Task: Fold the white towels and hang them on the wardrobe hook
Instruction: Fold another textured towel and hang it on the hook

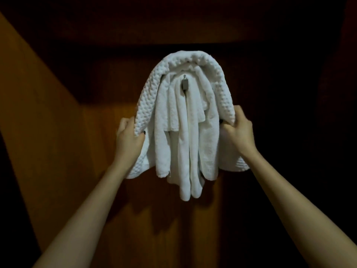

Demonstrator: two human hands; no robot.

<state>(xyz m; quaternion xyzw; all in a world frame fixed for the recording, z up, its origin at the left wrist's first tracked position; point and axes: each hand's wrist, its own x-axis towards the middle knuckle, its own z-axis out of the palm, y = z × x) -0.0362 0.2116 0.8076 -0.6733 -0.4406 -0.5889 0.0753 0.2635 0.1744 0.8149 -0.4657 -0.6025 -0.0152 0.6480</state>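
Note:
A small metal hook (184, 84) sticks out of the wooden wardrobe panel (119, 219). Several smooth white towels (185, 151) hang from the hook in long folds. Over them arches a folded white waffle-textured towel (148, 89), held up around the hook. My left hand (129, 139) grips its left end, thumb in front of the cloth. My right hand (238, 127) grips its right end the same way. The lower corners of the waffle towel hang below both hands.
A lit brown wooden side wall (38, 113) runs along the left. The wardrobe top and right side are dark, and little can be made out there.

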